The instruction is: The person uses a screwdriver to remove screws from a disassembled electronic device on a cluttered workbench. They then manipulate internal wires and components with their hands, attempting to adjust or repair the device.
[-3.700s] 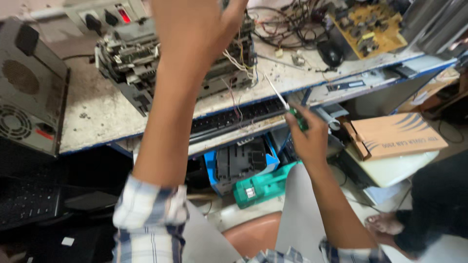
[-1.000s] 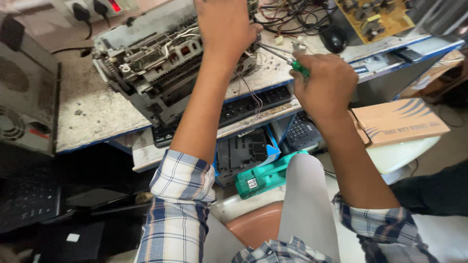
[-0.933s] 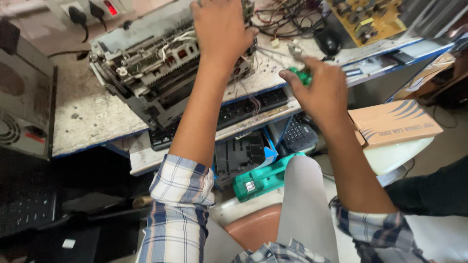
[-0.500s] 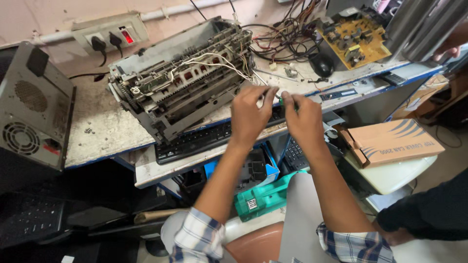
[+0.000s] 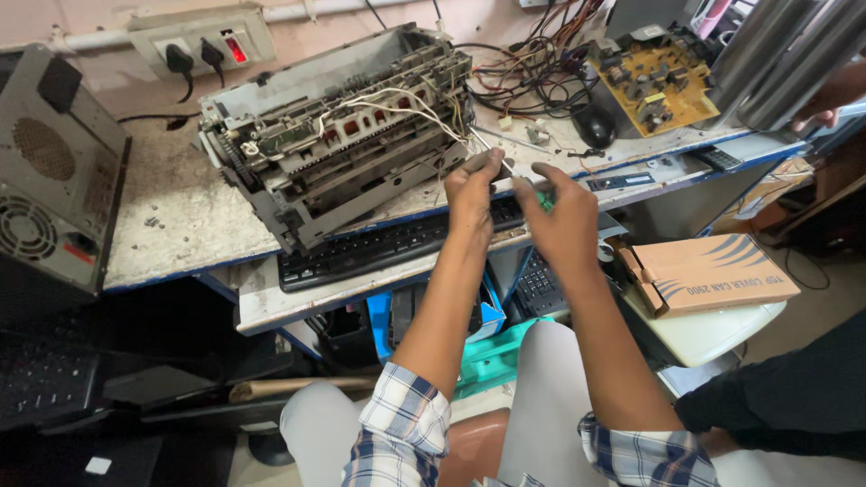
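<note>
A: What do the hands have between them?

B: A screwdriver (image 5: 516, 177) with a green handle and a thin metal shaft. The right hand (image 5: 564, 221) has its fingers wrapped shut around the handle, so only a sliver of green shows. The left hand (image 5: 474, 188) pinches the shaft between thumb and fingertips, close to the tip. The tool sits over the front edge of the workbench (image 5: 171, 212), above a black keyboard (image 5: 379, 252) on a lower shelf.

A: And what is it near?

B: A stripped-down printer mechanism (image 5: 338, 135), tilted on the bench, just left of the hands. It is grey and dusty, with bare rollers, gears at its left end and white wires looped across the top. The screwdriver's tip points toward its right end (whether it touches, I cannot tell).

A: What is hard to see?

B: The tip itself is lost behind the left fingers. A grey computer case (image 5: 54, 180) is cut off at the left edge. At the back, a yellow circuit board (image 5: 654, 81) lies beside a tangle of cables (image 5: 532, 54) and a black mouse (image 5: 595, 126). Another person's hand (image 5: 834, 95) enters at the upper right, mostly out of frame. A brown cardboard box (image 5: 708, 271) rests on a white stool to the right.
</note>
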